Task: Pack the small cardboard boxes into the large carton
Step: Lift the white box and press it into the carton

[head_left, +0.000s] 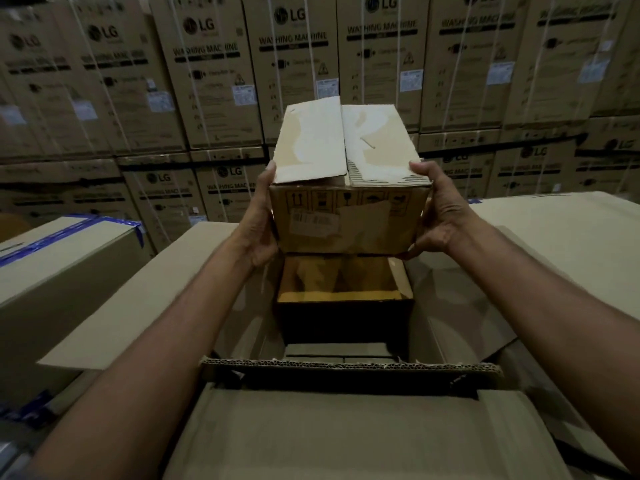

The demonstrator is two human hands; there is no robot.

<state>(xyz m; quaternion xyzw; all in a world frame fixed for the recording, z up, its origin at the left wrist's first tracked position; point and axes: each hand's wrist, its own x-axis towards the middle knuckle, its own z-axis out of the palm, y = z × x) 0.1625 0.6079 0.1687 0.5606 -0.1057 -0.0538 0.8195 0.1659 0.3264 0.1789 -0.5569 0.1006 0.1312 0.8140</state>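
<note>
I hold a small cardboard box [348,188] in the air above the large carton [349,367]. Its top flaps are folded down and torn pale, and its near side carries a barcode label. My left hand [261,220] grips its left side with the thumb at the top edge. My right hand [433,211] grips its right side the same way. Inside the large carton, right below, another small box [346,296] stands open-topped, its inside lit yellowish. The large carton's flaps spread outward on all sides.
A taped carton with blue tape [59,268] sits at the left. A wide flat cardboard surface [561,237] lies at the right. Stacked washing-machine cartons [214,81] form a wall behind.
</note>
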